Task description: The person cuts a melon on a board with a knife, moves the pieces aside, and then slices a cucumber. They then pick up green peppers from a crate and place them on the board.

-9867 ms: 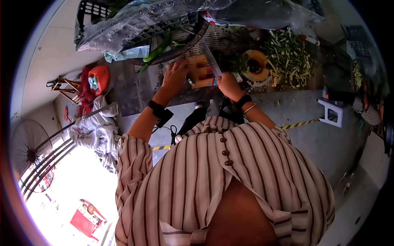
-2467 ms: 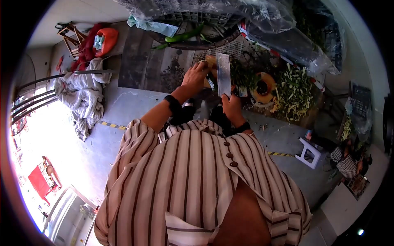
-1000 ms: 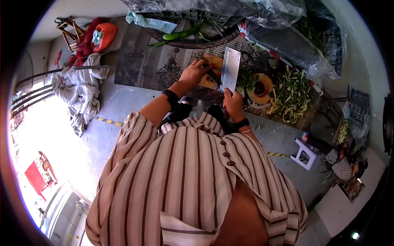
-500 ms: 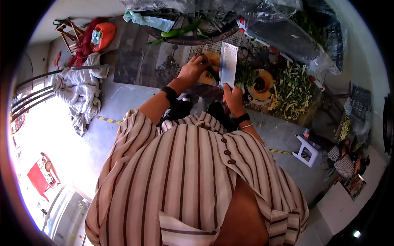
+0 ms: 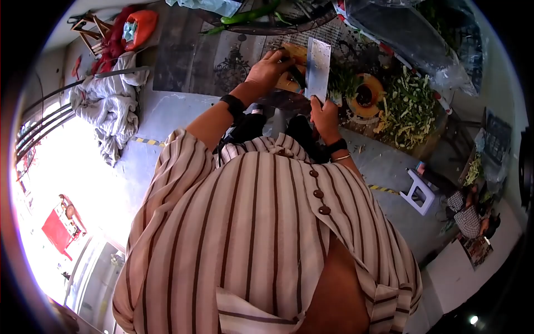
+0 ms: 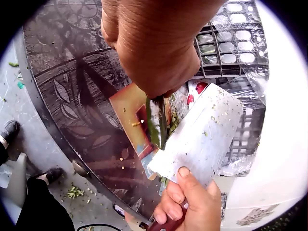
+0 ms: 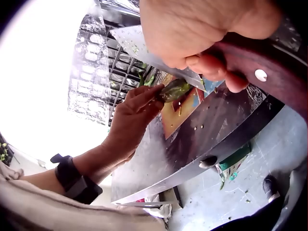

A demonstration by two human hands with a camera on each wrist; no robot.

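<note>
Cleaver [image 5: 319,69], one only, shows its broad flat side to the head camera, with green specks on the blade. Two hands work beside it. The right hand [image 5: 325,116] has its fingers curled round the handle, at the cleaver's near end. The left hand [image 5: 267,69], left of the cleaver, pinches one dark green vegetable [image 7: 174,91] between bent fingers and thumb. That vegetable lies between the left hand and the blade, its free end pointing to the cleaver; I cannot tell whether it touches the steel. Beneath it is one colourful board [image 6: 130,108], to the cleaver's left.

The near edge of the worktop [image 5: 183,67] runs just on the person's side of the cleaver, and the right hand is close to it. Left of the cleaver, past the left hand, a wide patterned stretch of worktop gives room for moving. Right of the cleaver is tighter: one leafy clump [image 5: 344,82] just beside the blade, then one orange disc [image 5: 362,110] with a dark centre, then one heap of chopped pieces [image 5: 411,108], too many to count. Beyond the cleaver to the left lies one long bright green pepper [image 5: 247,15]. Two dark wristbands show, one per arm; well to the cleaver's right on the floor stands one white stool [image 5: 417,192].
</note>
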